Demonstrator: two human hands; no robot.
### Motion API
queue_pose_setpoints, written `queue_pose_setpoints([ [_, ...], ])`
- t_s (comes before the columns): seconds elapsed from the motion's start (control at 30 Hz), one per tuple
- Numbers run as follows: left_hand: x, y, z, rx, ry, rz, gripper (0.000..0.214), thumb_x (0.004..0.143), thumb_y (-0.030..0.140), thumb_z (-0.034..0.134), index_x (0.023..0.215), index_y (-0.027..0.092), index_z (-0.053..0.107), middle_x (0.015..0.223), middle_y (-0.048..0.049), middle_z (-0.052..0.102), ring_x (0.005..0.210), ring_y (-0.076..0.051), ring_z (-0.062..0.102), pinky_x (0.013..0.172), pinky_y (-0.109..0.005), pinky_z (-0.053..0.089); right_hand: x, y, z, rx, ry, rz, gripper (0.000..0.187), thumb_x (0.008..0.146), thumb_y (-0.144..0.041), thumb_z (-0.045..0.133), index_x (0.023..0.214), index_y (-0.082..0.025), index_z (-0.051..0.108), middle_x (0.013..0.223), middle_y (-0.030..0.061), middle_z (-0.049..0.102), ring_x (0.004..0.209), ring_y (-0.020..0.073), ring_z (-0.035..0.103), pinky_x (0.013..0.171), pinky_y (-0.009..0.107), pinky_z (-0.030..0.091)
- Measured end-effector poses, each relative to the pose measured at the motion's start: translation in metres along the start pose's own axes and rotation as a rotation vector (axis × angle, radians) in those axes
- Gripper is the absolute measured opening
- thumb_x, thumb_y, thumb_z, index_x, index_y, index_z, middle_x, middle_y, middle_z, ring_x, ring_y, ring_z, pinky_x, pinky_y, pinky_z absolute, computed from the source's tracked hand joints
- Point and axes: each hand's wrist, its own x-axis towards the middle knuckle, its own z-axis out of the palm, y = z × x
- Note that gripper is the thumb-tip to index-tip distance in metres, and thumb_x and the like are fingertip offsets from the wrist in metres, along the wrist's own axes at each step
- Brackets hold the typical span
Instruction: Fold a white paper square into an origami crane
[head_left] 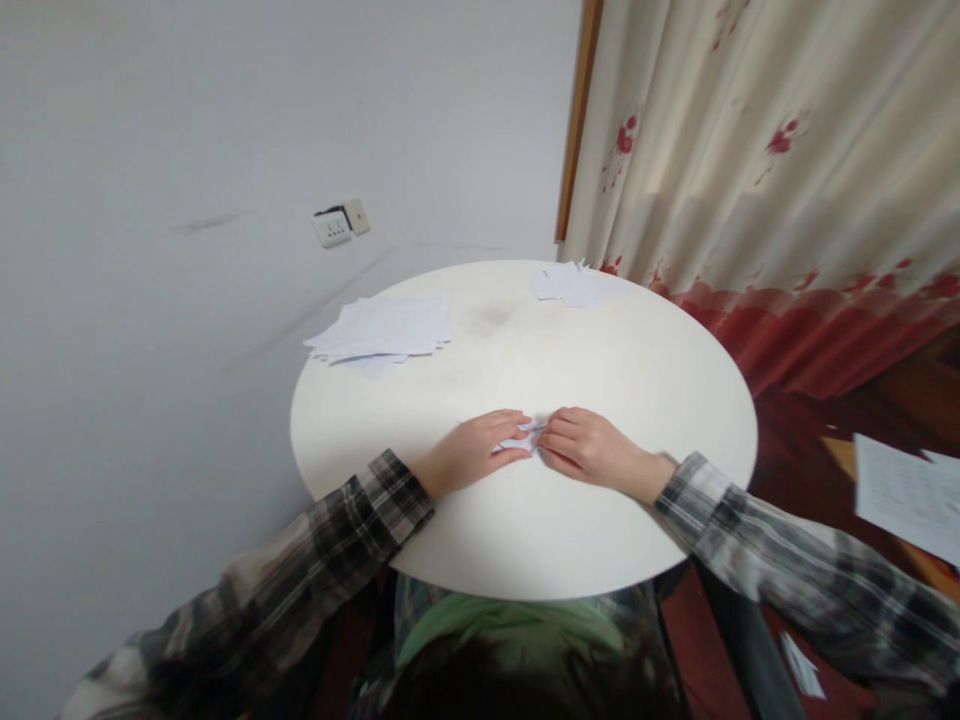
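Near the middle of the round white table, a small piece of folded white paper (pixel 516 442) lies between my two hands. My left hand (pixel 480 446) grips its left part, with the thumb on the near side and the fingers on the far side. On the other end, the pinched fingers of my right hand (pixel 589 446) close on the paper's right tip. Both hands rest low over the tabletop, their fingertips almost meeting. My fingers cover much of the paper, so its full shape is hidden.
A stack of white paper sheets (pixel 386 327) lies at the table's back left. Smaller white paper pieces (pixel 574 284) sit at the back edge of the table (pixel 600 360). Beyond are a wall with a socket (pixel 331 229) and a curtain (pixel 750 180). Papers (pixel 907 495) lie at right.
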Motion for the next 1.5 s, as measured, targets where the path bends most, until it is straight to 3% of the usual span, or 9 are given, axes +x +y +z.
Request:
queue_pose_setpoints([
  [0.2,0.0,-0.002,0.001,-0.024,-0.003,-0.01,0.021,0.084,0.031,0.052,0.091,0.015,0.062,0.114,-0.0082,0.06,0.113,-0.018,0.051,0.098,-0.033,0.041,0.001,0.001,0.0,0.126,0.038,0.119,0.021,0.088,-0.021,0.04,0.084,-0.015,0.059,0.078,0.0071,0.056,0.077,0.0167,0.047,0.069,0.03,0.041],
  [0.37,0.004,-0.001,0.002,-0.089,0.015,-0.123,0.017,0.085,0.027,0.051,0.091,0.016,0.063,0.108,-0.0053,0.064,0.107,-0.017,0.055,0.096,-0.032,0.042,0.002,-0.001,-0.002,0.207,0.039,0.18,0.018,0.088,-0.021,0.04,0.086,-0.015,0.056,0.079,0.0066,0.055,0.075,0.0155,0.047,0.067,0.028,0.04],
  [0.57,0.009,0.004,0.0,-0.189,0.062,-0.289,0.016,0.084,0.027,0.051,0.082,0.018,0.063,0.101,-0.0038,0.066,0.098,-0.017,0.058,0.088,-0.031,0.044,0.008,-0.006,0.001,0.339,0.025,0.382,0.019,0.089,-0.026,0.04,0.077,-0.017,0.052,0.074,0.0025,0.051,0.068,0.0121,0.046,0.063,0.025,0.038],
  [0.8,0.014,0.004,-0.001,-0.251,0.076,-0.349,0.013,0.083,0.023,0.052,0.075,0.017,0.059,0.098,-0.0043,0.066,0.093,-0.017,0.059,0.085,-0.031,0.044,0.01,-0.004,0.004,0.435,0.009,0.528,0.019,0.084,-0.024,0.049,0.067,-0.017,0.05,0.068,-0.0011,0.049,0.059,0.0085,0.043,0.057,0.022,0.033],
  [0.93,0.014,0.005,-0.002,-0.235,0.084,-0.381,0.006,0.08,0.021,0.055,0.081,0.016,0.058,0.094,-0.0042,0.065,0.09,-0.016,0.06,0.083,-0.03,0.045,0.009,-0.004,0.004,0.432,0.045,0.582,0.014,0.082,-0.025,0.052,0.07,-0.017,0.05,0.067,-0.0013,0.05,0.057,0.0084,0.043,0.055,0.021,0.033],
  [1.07,0.013,0.004,0.0,-0.158,0.072,-0.315,0.019,0.082,0.023,0.054,0.099,0.018,0.06,0.099,-0.0035,0.066,0.094,-0.017,0.059,0.086,-0.031,0.045,0.01,-0.005,0.004,0.408,0.037,0.579,0.011,0.081,-0.023,0.053,0.072,-0.017,0.051,0.068,-0.0008,0.051,0.057,0.0087,0.043,0.055,0.021,0.033],
  [1.2,0.011,-0.001,0.005,-0.086,0.085,-0.189,0.019,0.085,0.027,0.05,0.093,0.02,0.067,0.1,-0.0033,0.067,0.097,-0.017,0.058,0.09,-0.032,0.045,0.01,-0.004,0.005,0.399,0.053,0.56,0.009,0.08,-0.021,0.052,0.073,-0.017,0.05,0.068,-0.0006,0.05,0.057,0.0087,0.043,0.054,0.021,0.034],
  [1.5,0.01,0.0,0.006,-0.005,0.106,-0.15,0.022,0.087,0.027,0.048,0.09,0.018,0.067,0.099,-0.0042,0.066,0.094,-0.016,0.059,0.087,-0.032,0.047,0.011,-0.004,0.006,0.392,0.067,0.546,0.002,0.078,-0.016,0.051,0.076,-0.017,0.051,0.072,0.0003,0.05,0.058,0.0088,0.044,0.055,0.021,0.035],
])
